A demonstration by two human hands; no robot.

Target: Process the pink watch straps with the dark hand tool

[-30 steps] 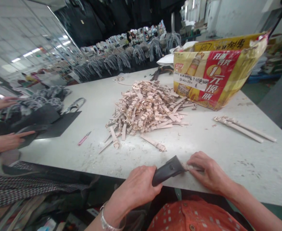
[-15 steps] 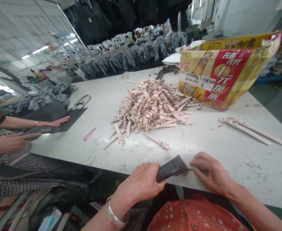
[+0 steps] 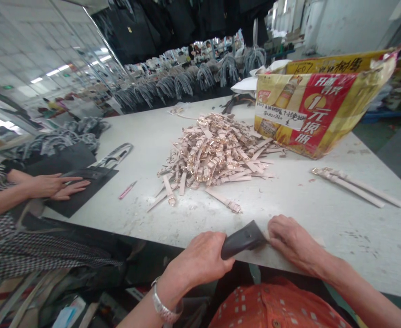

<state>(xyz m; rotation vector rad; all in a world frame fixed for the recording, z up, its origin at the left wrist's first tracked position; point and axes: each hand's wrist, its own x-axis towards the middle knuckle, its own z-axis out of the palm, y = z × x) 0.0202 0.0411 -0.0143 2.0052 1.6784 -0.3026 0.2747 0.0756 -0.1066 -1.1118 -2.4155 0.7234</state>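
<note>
Shift since the earlier frame: the co-worker's hands (image 3: 55, 186) have come together on a dark sheet (image 3: 71, 207); the right hand (image 3: 294, 241) is more curled and its fingers sit lower.
Left hand: wrapped firmly round the back of a black tool (image 3: 241, 240) — likely so its front end stays free and angled toward the other hand.
Right hand: fingers bent in, tips just beside the tool's front end; whether they pinch a strap I cannot tell. A pale sliver (image 3: 319, 241) shows past the knuckles, perhaps a strap end.
Black tool: over the near edge of the table (image 3: 337, 228), slightly tilted, its front end toward the right.
Pile of straps: the buckled heap (image 3: 216, 152) lies mid-table, seemingly kept within easy reach; one loose strap (image 3: 223, 200) points toward the hands.
Pair of straps: two (image 3: 357, 187) lie side by side at right, apart from the heap, perhaps sorted out.
Box: the yellow carton (image 3: 285, 114) stands behind, limiting movement at the back right.
Open room: a band of tabletop separates heap and hands — more lies toward the pink cutter (image 3: 127, 190); the near edge runs just under the forearms.
</note>
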